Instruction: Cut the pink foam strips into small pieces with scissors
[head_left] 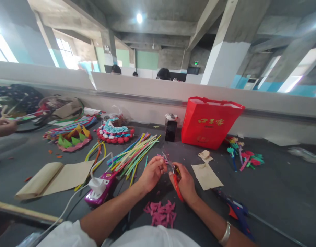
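Note:
My right hand is closed around the red handles of a pair of scissors, whose blades point up and away from me. Close to those blades, my left hand pinches a small pink piece, partly hidden by the fingers. Below both hands lies a pile of short pink cut pieces on the dark table. Left of my left hand, a bundle of pipe cleaners in yellow, green, blue and pink is spread out.
A red bag stands behind, beside a phone leaning on a bottle. A purple power strip with a cord is front left; a glue gun lies right. Further left is a roll of brown paper. Another person's hand shows at far left.

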The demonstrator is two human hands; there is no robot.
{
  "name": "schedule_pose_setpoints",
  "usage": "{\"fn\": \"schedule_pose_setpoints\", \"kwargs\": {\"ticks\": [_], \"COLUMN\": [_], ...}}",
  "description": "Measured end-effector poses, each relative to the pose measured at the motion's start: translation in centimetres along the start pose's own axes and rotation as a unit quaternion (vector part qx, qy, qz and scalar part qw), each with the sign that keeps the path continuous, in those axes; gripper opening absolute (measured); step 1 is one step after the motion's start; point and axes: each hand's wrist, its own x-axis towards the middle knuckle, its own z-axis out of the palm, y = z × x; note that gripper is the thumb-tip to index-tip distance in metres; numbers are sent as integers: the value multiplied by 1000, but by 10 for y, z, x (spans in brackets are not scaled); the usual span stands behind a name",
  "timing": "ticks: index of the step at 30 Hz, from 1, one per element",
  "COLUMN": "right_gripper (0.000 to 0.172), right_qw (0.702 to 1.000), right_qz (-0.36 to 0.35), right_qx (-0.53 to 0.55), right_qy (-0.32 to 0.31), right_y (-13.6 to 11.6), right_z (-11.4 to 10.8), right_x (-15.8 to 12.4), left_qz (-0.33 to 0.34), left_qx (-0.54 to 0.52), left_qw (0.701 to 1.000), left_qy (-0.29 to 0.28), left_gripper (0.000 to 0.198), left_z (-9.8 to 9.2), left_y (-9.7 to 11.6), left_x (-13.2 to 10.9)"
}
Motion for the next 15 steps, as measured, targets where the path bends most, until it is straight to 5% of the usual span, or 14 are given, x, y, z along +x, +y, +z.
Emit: {"fn": "schedule_pose_setpoints", "kwargs": {"ticks": [15], "right_gripper": [30], "right_qw": [999], "right_qz": [2], "right_qx": [-26], "right_qy": [-23], "right_y": [0], "right_z": [6], "right_x": [-4], "left_qz": [-1], "left_qx": [-15], "left_qw": [1000], "left_qy": [-4], "left_gripper": [22], "left_z": [-4], "left_y": [-11], "left_x": [-1]}}
